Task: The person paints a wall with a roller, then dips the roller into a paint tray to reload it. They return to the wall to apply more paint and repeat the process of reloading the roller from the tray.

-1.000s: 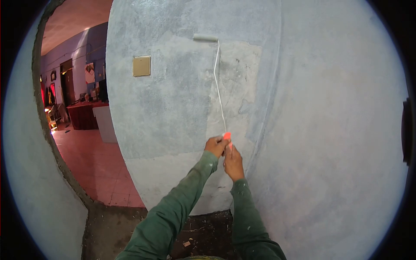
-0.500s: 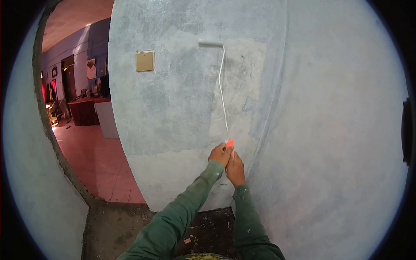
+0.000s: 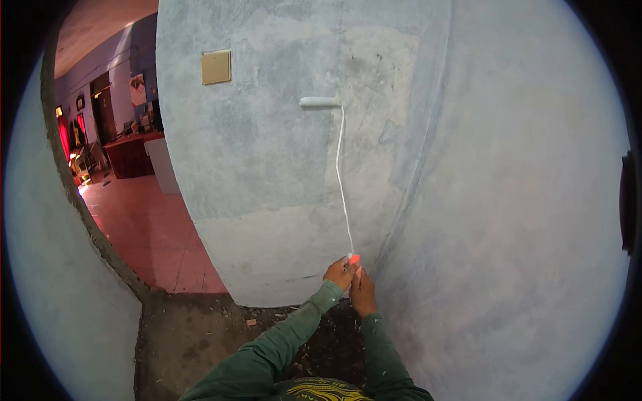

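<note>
A paint roller lies level against the pale blue-grey wall, below and right of a beige switch plate. Its long white wire frame runs down to an orange handle. Both hands close round that handle: my left hand from the left side, my right hand just beneath and to the right. Some fingers are hidden behind the grip. Around the roller the wall shows a darker painted area, with a lighter, stained patch to the right.
The beige switch plate sits on the wall. At left, a doorway with a rough edge opens onto a room with a pink tiled floor and a red-covered table. Another wall stands close on the right. Debris lies on the dark floor.
The roller has moved down the wall, from about the switch plate's height to below it. Both hands have lowered with the handle, and the camera view has tilted slightly.
</note>
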A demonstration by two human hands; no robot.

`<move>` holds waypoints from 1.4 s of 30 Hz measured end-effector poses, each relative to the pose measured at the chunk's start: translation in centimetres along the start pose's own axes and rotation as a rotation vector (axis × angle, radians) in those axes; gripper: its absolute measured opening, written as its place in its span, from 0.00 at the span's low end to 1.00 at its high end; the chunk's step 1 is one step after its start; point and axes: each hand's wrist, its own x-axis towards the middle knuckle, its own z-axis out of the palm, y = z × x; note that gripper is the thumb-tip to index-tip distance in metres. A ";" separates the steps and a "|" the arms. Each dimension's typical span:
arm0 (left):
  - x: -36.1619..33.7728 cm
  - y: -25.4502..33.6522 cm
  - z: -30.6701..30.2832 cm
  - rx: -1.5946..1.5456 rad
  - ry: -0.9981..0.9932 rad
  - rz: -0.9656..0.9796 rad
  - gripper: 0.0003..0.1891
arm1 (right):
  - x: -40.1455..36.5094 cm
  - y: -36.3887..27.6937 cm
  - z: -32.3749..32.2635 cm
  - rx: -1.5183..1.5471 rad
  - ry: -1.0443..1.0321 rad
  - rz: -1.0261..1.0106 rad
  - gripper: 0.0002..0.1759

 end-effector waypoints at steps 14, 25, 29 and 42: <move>-12.0 -8.4 1.9 -0.100 -0.251 -0.210 0.20 | -12.8 6.0 0.3 -0.166 -0.002 0.122 0.21; -12.3 -9.0 0.2 -0.093 -0.243 -0.233 0.20 | -13.4 7.6 2.9 -0.065 0.022 0.134 0.19; -10.2 -9.6 -0.1 -0.125 -0.252 -0.257 0.22 | -11.6 5.7 3.0 -0.083 0.037 0.102 0.18; -2.0 0.0 -3.2 -0.223 -0.137 -0.128 0.17 | -2.5 -2.4 2.2 -0.041 0.100 -0.082 0.16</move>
